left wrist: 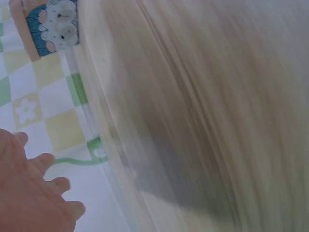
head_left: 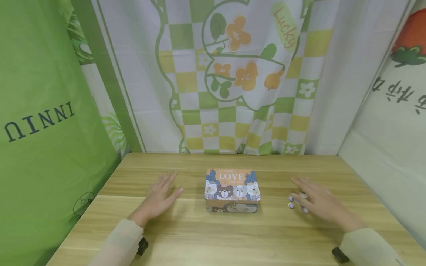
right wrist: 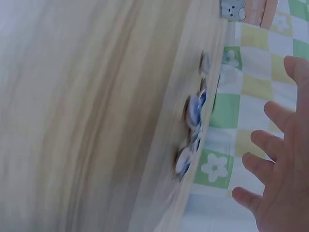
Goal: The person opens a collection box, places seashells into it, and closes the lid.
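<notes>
A closed tin box (head_left: 232, 190) with bears and the word LOVE on its lid stands at the middle of the wooden table. To its left, my left hand (head_left: 159, 197) is held over the table with fingers extended and nothing in it. On the other side, my right hand (head_left: 317, 201) reaches over several small round discs (head_left: 291, 205), partly covering them in the head view. The right wrist view shows the discs (right wrist: 194, 111) lying on the wood beside the spread fingers (right wrist: 270, 145). In the left wrist view a corner of the tin box (left wrist: 53, 26) appears at the top.
The wooden table (head_left: 233, 240) runs back to a checkered curtain (head_left: 239, 122). A green cloth (head_left: 40, 166) hangs at the left and a white cloth (head_left: 386, 155) at the right. A thin dark cable (head_left: 83, 201) lies by the left table edge.
</notes>
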{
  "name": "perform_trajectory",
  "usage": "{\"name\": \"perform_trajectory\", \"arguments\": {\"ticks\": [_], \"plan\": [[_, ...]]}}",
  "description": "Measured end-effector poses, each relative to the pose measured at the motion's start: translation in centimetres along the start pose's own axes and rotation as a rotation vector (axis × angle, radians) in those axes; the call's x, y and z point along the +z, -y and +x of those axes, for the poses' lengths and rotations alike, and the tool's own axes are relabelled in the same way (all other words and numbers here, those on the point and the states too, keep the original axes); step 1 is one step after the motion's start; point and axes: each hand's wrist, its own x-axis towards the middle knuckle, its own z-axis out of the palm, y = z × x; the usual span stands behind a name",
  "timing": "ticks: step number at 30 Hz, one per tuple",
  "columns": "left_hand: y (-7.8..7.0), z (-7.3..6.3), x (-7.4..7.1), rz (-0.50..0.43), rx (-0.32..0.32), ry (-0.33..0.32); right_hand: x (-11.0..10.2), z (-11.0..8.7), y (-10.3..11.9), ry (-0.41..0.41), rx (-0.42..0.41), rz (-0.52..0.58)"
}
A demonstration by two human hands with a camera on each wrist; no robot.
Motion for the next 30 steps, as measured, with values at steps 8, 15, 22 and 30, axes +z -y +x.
{"name": "perform_trajectory", "arguments": {"ticks": [8, 15, 22, 30], "plan": [[-1.6, 0.3, 0.3, -0.294, -0.056, 0.044, 0.8, 0.3, 1.4, -0.039, -0.072, 0.121], [-2.5, 0.7, 1.3, -0.391, -0.091, 0.025, 1.3, 0.6, 2.8, -0.034, -0.085, 0.193], [-3.3, 1.1, 2.0, -0.429, -0.08, 0.057, 1.4, 1.2, 3.4, 0.02, -0.134, 0.217], [-4.4, 1.8, 2.8, -0.472, -0.011, 0.109, 1.8, 1.4, 4.9, 0.088, -0.141, 0.272]]}}
